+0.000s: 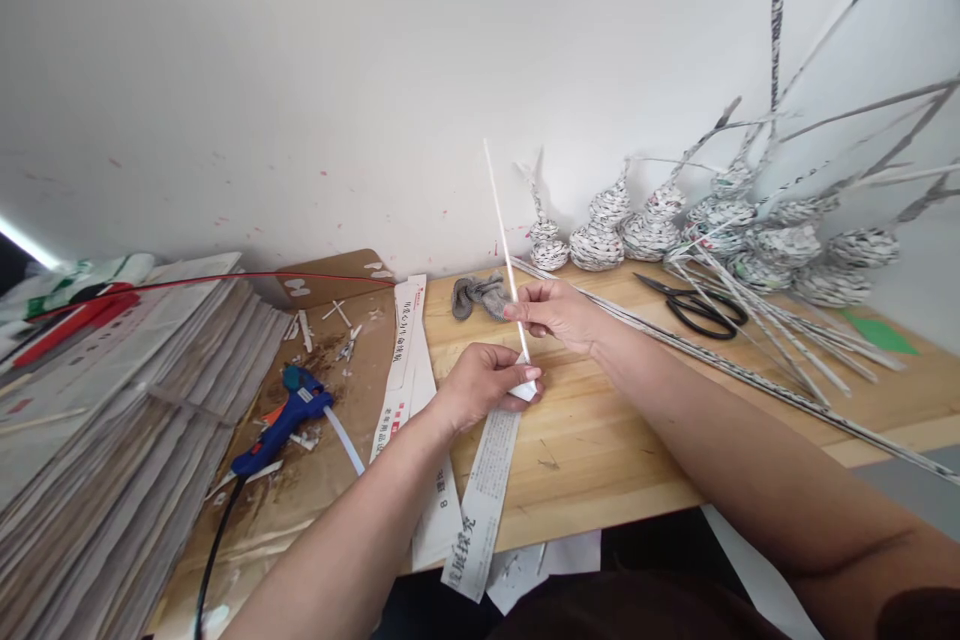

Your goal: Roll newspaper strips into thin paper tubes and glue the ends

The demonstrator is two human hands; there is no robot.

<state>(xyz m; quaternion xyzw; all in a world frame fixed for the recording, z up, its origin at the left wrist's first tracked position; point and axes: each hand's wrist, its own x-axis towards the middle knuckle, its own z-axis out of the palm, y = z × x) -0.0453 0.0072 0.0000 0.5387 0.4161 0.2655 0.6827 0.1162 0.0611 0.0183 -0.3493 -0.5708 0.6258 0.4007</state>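
Observation:
My left hand [491, 380] pinches the folded upper end of a newspaper strip [491, 470], whose printed length hangs down past the table's front edge. A thin white stick [498, 205] rises from that fold and leans slightly left. Just above, my right hand [551, 312] is closed on the stick's lower part between thumb and fingers. More cut newspaper strips [409, 350] lie flat beside my left forearm. Behind the hands sits a crumpled grey cloth or glove [480, 296].
Several woven paper gourd shapes [598, 232] line the wall. Black scissors [694, 305] and rolled paper sticks [780, 320] lie at right. A blue glue gun [285, 420] rests on stained cardboard [300, 510] at left, near a tall newspaper stack [142, 450].

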